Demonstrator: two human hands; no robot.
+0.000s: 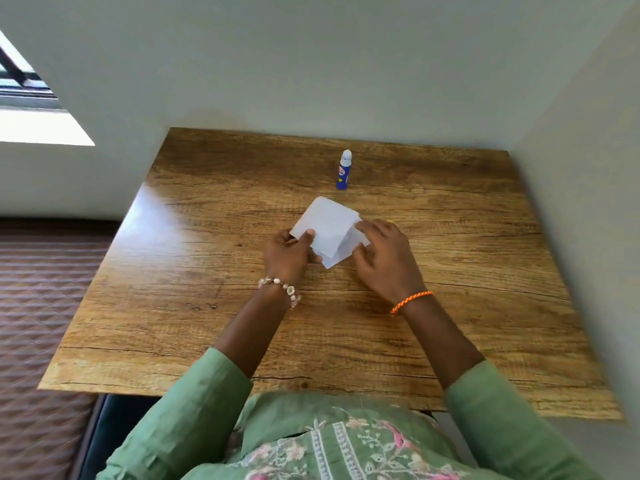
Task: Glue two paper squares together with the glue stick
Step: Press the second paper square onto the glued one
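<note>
Two white paper squares (329, 225) lie overlapped at the middle of the wooden surface (207, 271). The left hand (285, 252) pinches their left edge with its thumb on top; the right hand (382, 252) rests loosely curled fingers on their right corner. A capped glue stick (344, 170) stands upright just beyond them.

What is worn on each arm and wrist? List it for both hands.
Left hand: a beaded bracelet with pale, flower-like beads at the wrist. Right hand: a braided orange thread band. Both forearms are bare below pushed-up light green sleeves.
</note>
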